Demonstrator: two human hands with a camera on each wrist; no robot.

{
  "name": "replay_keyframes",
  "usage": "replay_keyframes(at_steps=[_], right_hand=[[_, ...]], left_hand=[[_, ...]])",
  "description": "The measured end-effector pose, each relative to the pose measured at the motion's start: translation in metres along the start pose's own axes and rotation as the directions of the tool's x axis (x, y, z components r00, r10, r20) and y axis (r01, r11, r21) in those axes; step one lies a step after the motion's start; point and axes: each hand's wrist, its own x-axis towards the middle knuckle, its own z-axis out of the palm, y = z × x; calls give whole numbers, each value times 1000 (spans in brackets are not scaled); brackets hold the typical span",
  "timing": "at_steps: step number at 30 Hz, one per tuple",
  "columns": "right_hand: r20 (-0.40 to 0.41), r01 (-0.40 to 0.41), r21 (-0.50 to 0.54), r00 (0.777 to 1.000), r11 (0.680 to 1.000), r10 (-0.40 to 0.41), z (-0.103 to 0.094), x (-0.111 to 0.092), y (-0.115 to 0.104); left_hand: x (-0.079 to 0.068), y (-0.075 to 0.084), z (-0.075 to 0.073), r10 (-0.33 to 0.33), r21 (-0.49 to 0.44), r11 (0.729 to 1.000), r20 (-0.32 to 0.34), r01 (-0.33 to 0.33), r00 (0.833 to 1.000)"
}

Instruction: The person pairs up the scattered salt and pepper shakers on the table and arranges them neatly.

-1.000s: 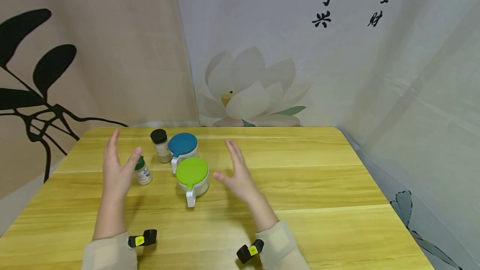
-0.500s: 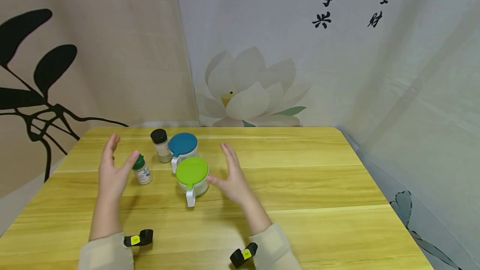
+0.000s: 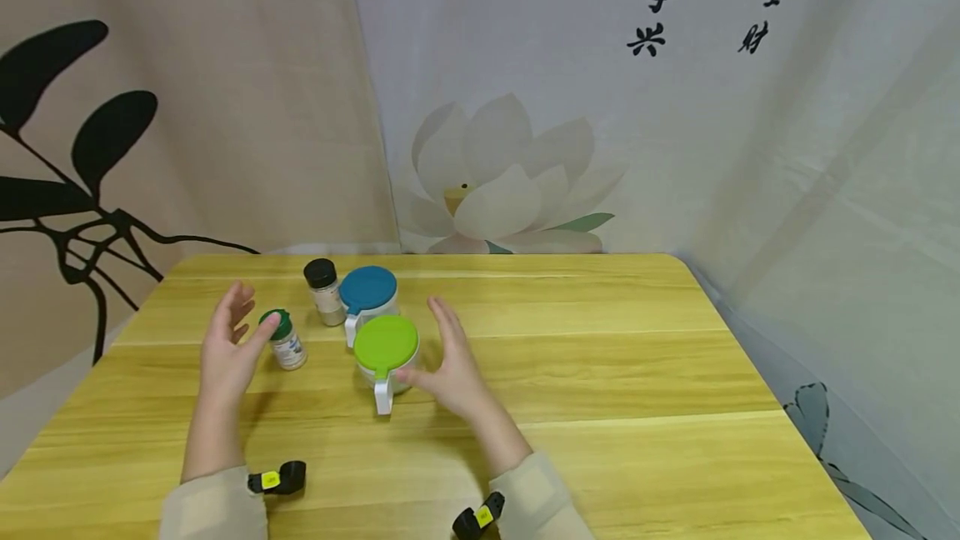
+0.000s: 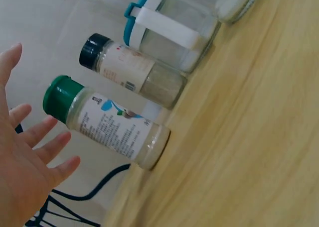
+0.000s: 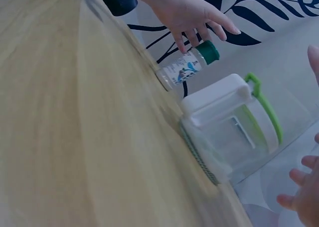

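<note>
My left hand [image 3: 227,361] is just left of a small spice bottle [image 3: 288,350] with a green cap, thumb and fingers spread apart. In the left wrist view a gap shows between the fingers and the upright bottle [image 4: 112,125], its label facing the camera. My right hand [image 3: 455,373] stands beside a clear jar [image 3: 387,343] with a lime-green lid and white handle, its thumb overlapping the jar's right side in the head view. The right wrist view shows that hand's fingers [image 5: 299,177] loosely bent, apart from the jar [image 5: 224,122]. Neither hand grips anything.
Behind the lime-lidded jar stands a similar jar [image 3: 367,290] with a blue lid. A black-capped spice bottle [image 3: 326,293] is to its left. Everything rests on a wooden table [image 3: 637,357], with a printed cloth [image 3: 510,40] hanging behind.
My right hand has moved left, its thumb now overlapping the lime-lidded jar. The left hand's fingers have lowered and bent somewhat beside the green-capped bottle. Jars and bottles have stayed put.
</note>
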Motion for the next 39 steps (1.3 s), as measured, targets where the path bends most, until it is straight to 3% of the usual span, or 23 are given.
replay_keyframes(at_steps=[13,28,39], right_hand=[[15,-43,-1,999,999,43,17,0,3],[51,-94,86,995,992,90,34,6,10],[64,-147,121,988,982,140,39,9,12]], left_hand=[[-1,-14,5,2,-13,1000,18,-2,1000],[-1,-27,8,0,26,1000,49,-1,999],[-3,-27,15,-50,28,998,24,50,998]])
